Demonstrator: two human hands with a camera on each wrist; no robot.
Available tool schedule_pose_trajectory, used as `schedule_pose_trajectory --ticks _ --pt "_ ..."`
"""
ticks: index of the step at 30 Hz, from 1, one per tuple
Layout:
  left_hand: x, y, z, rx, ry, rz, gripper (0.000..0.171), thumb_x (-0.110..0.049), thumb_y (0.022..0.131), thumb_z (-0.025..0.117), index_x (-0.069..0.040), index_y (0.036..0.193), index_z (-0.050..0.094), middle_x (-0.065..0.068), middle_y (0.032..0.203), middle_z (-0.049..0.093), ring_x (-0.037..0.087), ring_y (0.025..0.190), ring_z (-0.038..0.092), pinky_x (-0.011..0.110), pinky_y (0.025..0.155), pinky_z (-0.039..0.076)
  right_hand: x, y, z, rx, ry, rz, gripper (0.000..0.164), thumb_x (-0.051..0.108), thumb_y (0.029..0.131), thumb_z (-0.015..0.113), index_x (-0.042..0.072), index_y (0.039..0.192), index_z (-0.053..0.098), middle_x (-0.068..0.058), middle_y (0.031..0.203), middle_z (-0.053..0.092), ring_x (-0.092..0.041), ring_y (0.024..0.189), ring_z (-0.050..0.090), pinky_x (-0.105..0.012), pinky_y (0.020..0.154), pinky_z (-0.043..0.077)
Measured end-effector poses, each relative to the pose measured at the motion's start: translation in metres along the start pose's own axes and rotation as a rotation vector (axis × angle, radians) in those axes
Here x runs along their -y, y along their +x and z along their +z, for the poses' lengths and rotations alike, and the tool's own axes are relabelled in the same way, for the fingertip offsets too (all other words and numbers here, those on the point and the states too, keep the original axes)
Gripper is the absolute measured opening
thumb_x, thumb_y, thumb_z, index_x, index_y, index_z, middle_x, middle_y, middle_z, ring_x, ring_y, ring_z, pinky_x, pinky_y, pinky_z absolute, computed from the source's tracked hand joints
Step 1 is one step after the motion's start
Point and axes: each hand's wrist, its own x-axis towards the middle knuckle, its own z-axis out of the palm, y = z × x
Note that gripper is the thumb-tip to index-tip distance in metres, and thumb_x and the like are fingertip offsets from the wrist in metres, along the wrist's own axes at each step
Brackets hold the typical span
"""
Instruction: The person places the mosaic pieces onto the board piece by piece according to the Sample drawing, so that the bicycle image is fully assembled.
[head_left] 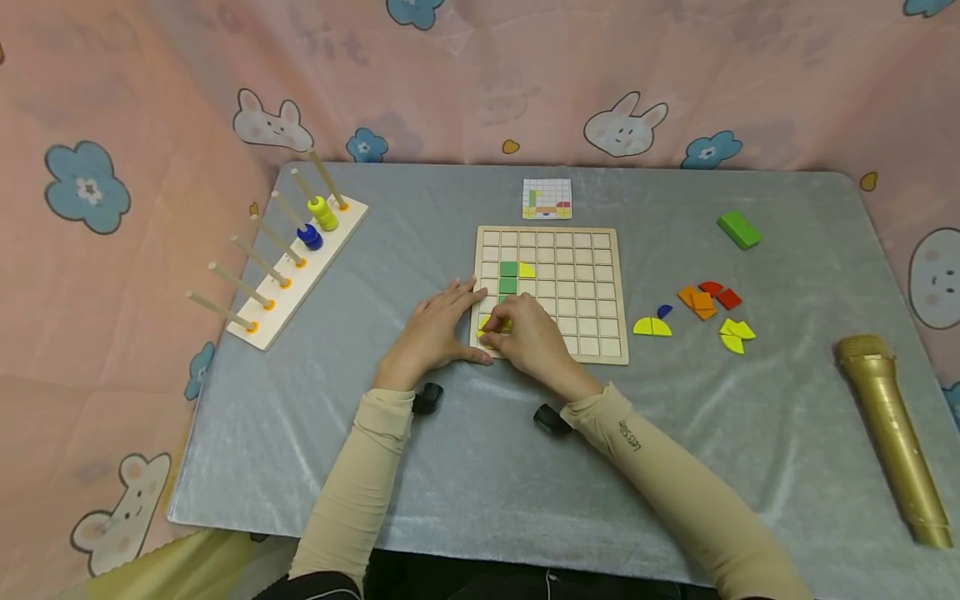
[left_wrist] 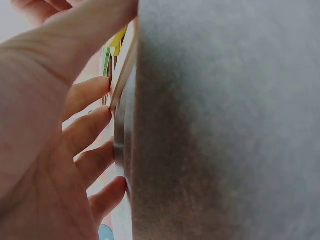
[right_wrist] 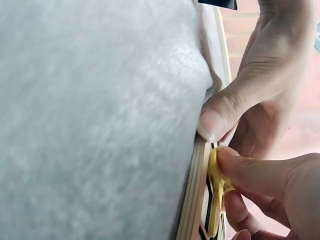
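A wooden grid board (head_left: 621,292) lies in the middle of the table. My left hand (head_left: 432,329) rests along its left side, fingers extended and thumb at the front-left corner. My right hand (head_left: 531,335) pinches a yellow piece (right_wrist: 215,187) between thumb and fingers at the board's front-left cells; the fingers partly hide its shape. Several green squares (head_left: 508,269) fill a column on the board, with a yellow quarter-circle (head_left: 527,271) beside the top one. Behind the board lies a small pattern card (head_left: 547,199) with coloured shapes on a grid.
Right of the board lie loose yellow pieces (head_left: 652,327), a blue piece (head_left: 664,311), orange pieces (head_left: 697,302) and red pieces (head_left: 729,298). A green block (head_left: 739,229) and gold microphone (head_left: 892,437) are further right. A peg stand (head_left: 322,271) with blue and yellow-green rings stands left.
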Motion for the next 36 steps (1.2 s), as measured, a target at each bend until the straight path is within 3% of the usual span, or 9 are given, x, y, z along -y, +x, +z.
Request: schedule_pose_trajectory --ticks 9,18,25,31,36 --pt "-0.001 0.000 -0.001 0.007 -0.004 -0.005 0.110 -0.048 0.076 0.095 -0.020 0.166 0.039 0.000 0.178 0.021 0.026 0.167 0.017 0.059 0.130 0.024 -0.005 0.002 0.000 0.018 -0.001 0.013 0.009 0.014 0.088 0.087 0.009 0.088 0.081 -0.008 0.097 0.073 -0.027 0.094 0.060 -0.041 0.080 0.051" --pt "-0.002 0.000 -0.001 0.023 0.002 -0.025 0.111 -0.048 0.076 0.094 -0.021 0.167 0.037 -0.002 0.179 0.019 0.024 0.167 0.015 0.058 0.131 0.022 -0.016 0.000 -0.015 -0.053 0.033 0.047 0.012 0.015 0.088 0.088 0.008 0.088 0.078 -0.008 0.088 0.068 -0.026 0.090 0.057 -0.037 0.078 0.046" --pt "-0.004 0.000 0.000 0.030 -0.014 -0.046 0.112 -0.046 0.077 0.095 -0.022 0.168 0.035 -0.004 0.179 0.017 0.022 0.167 0.013 0.056 0.132 0.020 -0.044 -0.010 -0.053 -0.065 0.040 0.147 0.006 0.010 0.094 0.079 0.004 0.096 0.078 -0.013 0.093 0.069 -0.029 0.087 0.057 -0.037 0.075 0.044" --pt "-0.005 0.000 0.000 0.033 -0.013 -0.049 0.112 -0.045 0.077 0.095 -0.022 0.168 0.034 -0.004 0.179 0.017 0.021 0.168 0.012 0.056 0.132 0.020 -0.074 -0.024 -0.095 -0.014 0.025 0.245 0.016 0.015 0.099 0.074 0.001 0.108 0.074 -0.017 0.099 0.067 -0.029 0.083 0.056 -0.036 0.070 0.045" --pt "-0.004 -0.001 0.000 0.031 -0.012 -0.047 0.112 -0.045 0.076 0.095 -0.022 0.168 0.034 -0.004 0.179 0.017 0.022 0.168 0.012 0.056 0.132 0.020 -0.098 -0.036 -0.124 0.030 -0.012 0.313 0.026 0.017 0.098 0.077 0.000 0.117 0.072 -0.024 0.109 0.069 -0.032 0.091 0.055 -0.037 0.073 0.044"
